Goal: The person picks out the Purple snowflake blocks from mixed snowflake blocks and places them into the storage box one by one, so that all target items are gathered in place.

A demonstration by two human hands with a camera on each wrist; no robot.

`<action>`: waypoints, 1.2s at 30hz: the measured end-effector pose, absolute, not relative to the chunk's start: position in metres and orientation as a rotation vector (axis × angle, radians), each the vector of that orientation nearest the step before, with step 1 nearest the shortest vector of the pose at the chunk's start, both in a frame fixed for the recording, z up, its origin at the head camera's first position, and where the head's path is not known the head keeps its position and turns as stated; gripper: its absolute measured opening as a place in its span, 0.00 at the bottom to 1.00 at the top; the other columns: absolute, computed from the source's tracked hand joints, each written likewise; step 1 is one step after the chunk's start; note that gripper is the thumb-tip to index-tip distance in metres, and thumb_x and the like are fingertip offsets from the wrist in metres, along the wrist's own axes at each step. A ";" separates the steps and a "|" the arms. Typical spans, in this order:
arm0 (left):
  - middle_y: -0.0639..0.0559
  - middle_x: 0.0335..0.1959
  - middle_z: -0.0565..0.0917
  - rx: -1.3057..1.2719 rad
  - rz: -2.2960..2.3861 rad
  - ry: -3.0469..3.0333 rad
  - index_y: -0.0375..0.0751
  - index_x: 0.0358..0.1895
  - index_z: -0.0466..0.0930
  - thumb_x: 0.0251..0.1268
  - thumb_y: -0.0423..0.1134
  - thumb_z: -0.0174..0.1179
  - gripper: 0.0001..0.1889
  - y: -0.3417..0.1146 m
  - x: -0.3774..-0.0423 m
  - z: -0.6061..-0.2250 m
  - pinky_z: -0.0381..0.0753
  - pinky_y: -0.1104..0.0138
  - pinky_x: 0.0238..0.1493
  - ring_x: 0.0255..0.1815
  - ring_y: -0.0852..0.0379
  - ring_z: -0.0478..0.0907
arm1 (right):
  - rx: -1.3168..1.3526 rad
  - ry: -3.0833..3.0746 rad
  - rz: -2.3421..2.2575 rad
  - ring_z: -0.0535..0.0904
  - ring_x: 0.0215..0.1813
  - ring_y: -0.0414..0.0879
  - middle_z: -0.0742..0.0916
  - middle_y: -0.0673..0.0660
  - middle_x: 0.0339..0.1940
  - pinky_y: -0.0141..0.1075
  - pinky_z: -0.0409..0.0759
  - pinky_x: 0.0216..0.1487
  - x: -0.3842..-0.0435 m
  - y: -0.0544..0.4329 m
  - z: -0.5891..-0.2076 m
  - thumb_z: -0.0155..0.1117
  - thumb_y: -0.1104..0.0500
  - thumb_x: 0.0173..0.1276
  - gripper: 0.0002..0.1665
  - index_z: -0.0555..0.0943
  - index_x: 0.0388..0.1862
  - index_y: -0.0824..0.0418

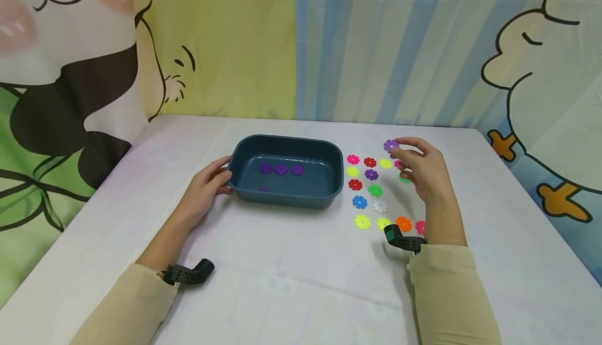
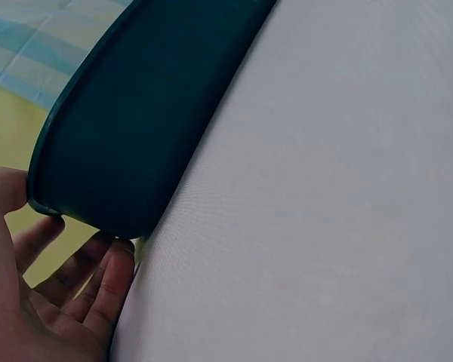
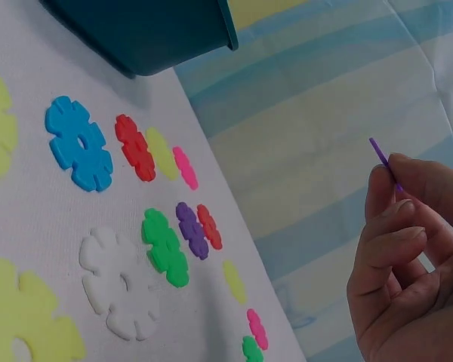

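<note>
My right hand (image 1: 420, 167) pinches a purple flower-shaped plastic disc (image 1: 391, 146) between thumb and fingertips, raised above the table. The right wrist view shows that disc edge-on (image 3: 385, 163). At the left end of a dark teal plastic basin (image 1: 287, 198), my left hand (image 1: 204, 185) holds the rim and end wall, its fingers (image 2: 109, 283) curled against the outside. Several purple discs (image 1: 281, 169) lie inside the basin. Below and beside my right hand, loose notched discs lie flat, among them a blue one (image 1: 359, 202), a white one (image 1: 380, 206) and another purple one (image 1: 371, 174).
Between the basin and my right forearm are more discs: green (image 1: 375, 191), red (image 1: 355, 184), orange (image 1: 403, 223), yellow (image 1: 362, 222) and pink (image 1: 352, 159). A white cloth (image 1: 282, 292) covers the table. Behind it hangs a printed curtain (image 1: 226, 47) with cartoon animals.
</note>
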State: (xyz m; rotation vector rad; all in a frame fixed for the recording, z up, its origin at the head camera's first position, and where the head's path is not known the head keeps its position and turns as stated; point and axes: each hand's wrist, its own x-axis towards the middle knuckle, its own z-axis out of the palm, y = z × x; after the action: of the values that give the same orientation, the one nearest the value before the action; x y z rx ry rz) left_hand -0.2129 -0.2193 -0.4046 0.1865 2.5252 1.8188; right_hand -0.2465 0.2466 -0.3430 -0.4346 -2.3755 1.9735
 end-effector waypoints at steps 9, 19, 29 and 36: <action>0.33 0.70 0.75 0.202 1.835 2.514 0.46 0.81 0.61 0.84 0.48 0.49 0.29 -0.220 -0.213 -0.405 0.83 0.77 0.51 0.46 0.68 0.82 | -0.371 -2.344 2.012 0.77 0.33 0.43 0.88 0.46 0.44 0.28 0.83 0.36 -0.243 0.238 -0.334 0.75 0.43 0.66 0.30 0.79 0.65 0.46; 0.33 0.69 0.75 0.195 1.834 2.514 0.46 0.81 0.61 0.84 0.48 0.49 0.29 -0.219 -0.214 -0.405 0.83 0.78 0.50 0.46 0.68 0.82 | -0.230 -2.300 2.140 0.77 0.32 0.43 0.89 0.46 0.40 0.28 0.83 0.33 -0.241 0.229 -0.331 0.76 0.49 0.66 0.29 0.79 0.64 0.50; 0.33 0.70 0.75 0.198 1.834 2.517 0.46 0.81 0.61 0.84 0.48 0.49 0.29 -0.219 -0.214 -0.403 0.83 0.78 0.50 0.45 0.68 0.82 | -0.179 -2.358 2.070 0.76 0.33 0.44 0.89 0.48 0.41 0.28 0.83 0.34 -0.244 0.217 -0.331 0.75 0.49 0.68 0.27 0.79 0.64 0.50; 0.32 0.70 0.75 0.211 1.827 2.525 0.45 0.81 0.61 0.84 0.47 0.49 0.29 -0.219 -0.214 -0.405 0.83 0.77 0.50 0.45 0.69 0.82 | -0.155 -2.359 2.097 0.78 0.33 0.43 0.89 0.48 0.41 0.29 0.82 0.35 -0.245 0.210 -0.332 0.75 0.49 0.68 0.27 0.79 0.64 0.50</action>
State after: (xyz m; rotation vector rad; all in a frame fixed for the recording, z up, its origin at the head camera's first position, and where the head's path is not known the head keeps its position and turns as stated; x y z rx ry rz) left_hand -0.2140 -0.2189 -0.4048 0.2111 2.5251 1.8271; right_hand -0.2446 0.2098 -0.3318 -0.1547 -2.3588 2.0973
